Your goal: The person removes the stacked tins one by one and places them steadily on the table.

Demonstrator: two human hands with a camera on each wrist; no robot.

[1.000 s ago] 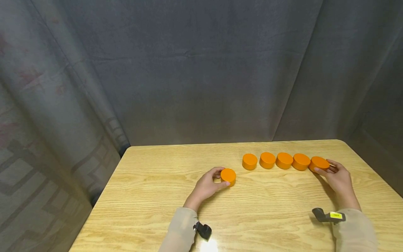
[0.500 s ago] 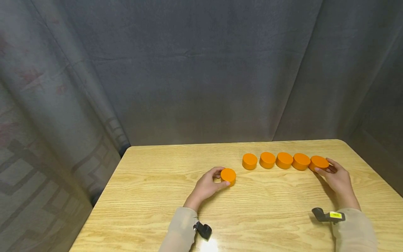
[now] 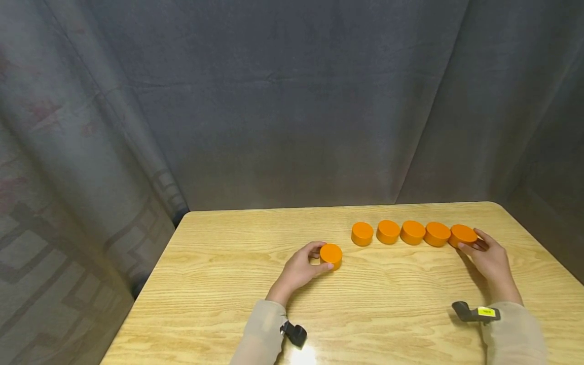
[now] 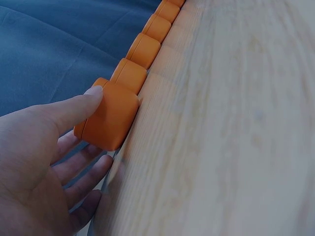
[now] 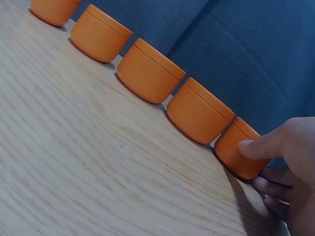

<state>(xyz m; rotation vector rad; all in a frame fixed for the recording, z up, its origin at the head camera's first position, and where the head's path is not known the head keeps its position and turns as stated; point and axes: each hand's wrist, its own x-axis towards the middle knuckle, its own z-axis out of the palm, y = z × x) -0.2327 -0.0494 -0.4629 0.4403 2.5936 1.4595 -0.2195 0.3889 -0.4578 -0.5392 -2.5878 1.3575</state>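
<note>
My left hand holds a round orange lidded container between thumb and fingers, left of and nearer than a row of similar ones. In the left wrist view the thumb lies on this container's side, near the lid seam. At the row's right end my right hand grips another orange container. Its thumb presses the near side, as the right wrist view shows on that container; the other fingers are partly hidden behind it. This container stands right beside its left neighbour.
Along the back of the wooden table stand more orange containers, the leftmost set slightly wider apart from its neighbour. A grey curtain hangs behind the table's far edge. Another curtain hangs at the left.
My right hand and the container at the row's right end have shifted very slightly toward the back of the table. The left hand and its container stay where they were.
</note>
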